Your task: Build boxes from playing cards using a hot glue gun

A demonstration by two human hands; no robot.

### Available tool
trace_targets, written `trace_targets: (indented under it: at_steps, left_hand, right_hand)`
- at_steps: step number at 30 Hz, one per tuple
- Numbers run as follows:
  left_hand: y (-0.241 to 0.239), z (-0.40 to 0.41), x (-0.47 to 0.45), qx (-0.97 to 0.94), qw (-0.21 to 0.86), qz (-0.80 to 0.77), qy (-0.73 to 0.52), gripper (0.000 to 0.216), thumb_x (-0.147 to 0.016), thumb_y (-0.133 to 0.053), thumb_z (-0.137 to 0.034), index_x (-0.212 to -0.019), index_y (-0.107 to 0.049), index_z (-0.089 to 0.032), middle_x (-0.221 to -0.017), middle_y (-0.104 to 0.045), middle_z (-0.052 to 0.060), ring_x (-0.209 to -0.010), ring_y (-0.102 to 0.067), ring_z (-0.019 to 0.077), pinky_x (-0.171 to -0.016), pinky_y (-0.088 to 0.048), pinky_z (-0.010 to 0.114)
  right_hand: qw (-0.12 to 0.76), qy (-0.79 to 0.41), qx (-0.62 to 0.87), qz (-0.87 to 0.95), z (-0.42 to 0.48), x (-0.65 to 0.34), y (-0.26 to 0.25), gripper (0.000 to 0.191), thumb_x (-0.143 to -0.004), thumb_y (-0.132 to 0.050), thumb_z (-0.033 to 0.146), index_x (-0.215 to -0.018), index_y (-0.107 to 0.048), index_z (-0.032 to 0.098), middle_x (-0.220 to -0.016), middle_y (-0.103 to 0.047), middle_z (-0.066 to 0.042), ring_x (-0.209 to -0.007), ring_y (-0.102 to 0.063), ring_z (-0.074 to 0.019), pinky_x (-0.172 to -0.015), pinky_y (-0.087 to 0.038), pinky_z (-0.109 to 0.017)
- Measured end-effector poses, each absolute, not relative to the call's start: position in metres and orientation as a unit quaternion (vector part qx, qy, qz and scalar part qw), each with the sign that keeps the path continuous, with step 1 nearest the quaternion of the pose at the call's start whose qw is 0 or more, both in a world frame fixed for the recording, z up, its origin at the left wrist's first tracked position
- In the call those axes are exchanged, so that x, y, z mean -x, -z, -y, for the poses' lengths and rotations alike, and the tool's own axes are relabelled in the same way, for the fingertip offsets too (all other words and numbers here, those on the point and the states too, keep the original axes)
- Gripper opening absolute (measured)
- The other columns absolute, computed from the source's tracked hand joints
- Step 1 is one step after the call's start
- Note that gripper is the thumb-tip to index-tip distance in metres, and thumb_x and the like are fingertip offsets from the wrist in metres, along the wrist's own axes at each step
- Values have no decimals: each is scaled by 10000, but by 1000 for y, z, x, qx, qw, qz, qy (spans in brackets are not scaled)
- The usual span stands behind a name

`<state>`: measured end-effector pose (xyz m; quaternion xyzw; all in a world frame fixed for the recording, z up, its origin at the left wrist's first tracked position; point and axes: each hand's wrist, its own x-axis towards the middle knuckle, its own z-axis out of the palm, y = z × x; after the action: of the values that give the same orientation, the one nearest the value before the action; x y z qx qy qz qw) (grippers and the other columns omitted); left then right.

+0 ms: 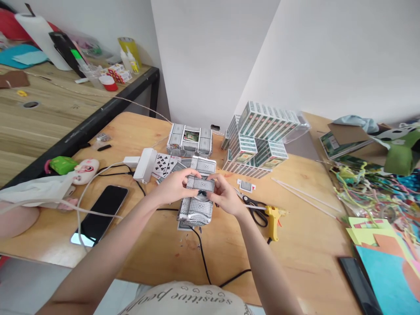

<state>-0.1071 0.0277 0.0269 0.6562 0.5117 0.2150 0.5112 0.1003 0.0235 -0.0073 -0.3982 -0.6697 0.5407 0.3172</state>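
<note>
A long structure built of grey-backed playing cards (197, 209) lies in front of me on the wooden table. My left hand (179, 186) grips its left side, with thumb and fingers pressed on the cards. From the right, my right hand (225, 192) pinches the same piece, its thumb near a small dark bit (201, 193) in the middle that I cannot make out. Beyond my hands stands a second card structure (189, 139) with an opening on top. Loose playing cards (163, 165) lie left of my hands, beside a white power strip (145, 165).
Boxed card packs (256, 144) are stacked at the back right. Right of my hands lie black scissors (254, 208) and a yellow glue gun (273, 223). A phone (101, 212) and cables lie left. Coloured paper (383, 271) and tangled yarn (370, 188) fill the right side.
</note>
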Motion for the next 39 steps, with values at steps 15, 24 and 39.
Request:
trace_targets:
  at_steps: [15, 24, 39]
  left_hand:
    - [-32, -25, 104, -672, 476, -520, -229, 314, -682, -628, -309, -975, -585, -205, -478, -298, -102, -443, -257, 66, -435, -182, 195]
    - [-28, -26, 104, -658, 492, -513, -249, 291, -654, -639, -289, -926, -592, -198, -494, -274, -96, -454, -250, 66, -437, -176, 193]
    - [-28, -23, 107, -651, 506, -513, -239, 325, -668, -644, -321, -957, -585, -185, -502, -294, -98, -455, -273, 66, -438, -195, 196]
  right_hand:
    - [348, -511, 422, 662, -24, -99, 2, 335, -699, -624, 244, -1023, -575, 173, -558, -238, 103, -486, -266, -76, -512, -271, -216]
    - [343, -490, 434, 674, -22, -99, 0, 318, -700, -635, 262, -1000, -613, 160, -536, -247, 102, -486, -259, -72, -511, -289, -211]
    - [324, -478, 440, 688, -23, -99, -9, 282, -701, -645, 291, -948, -642, 154, -522, -264, 100, -475, -263, -72, -492, -278, -214]
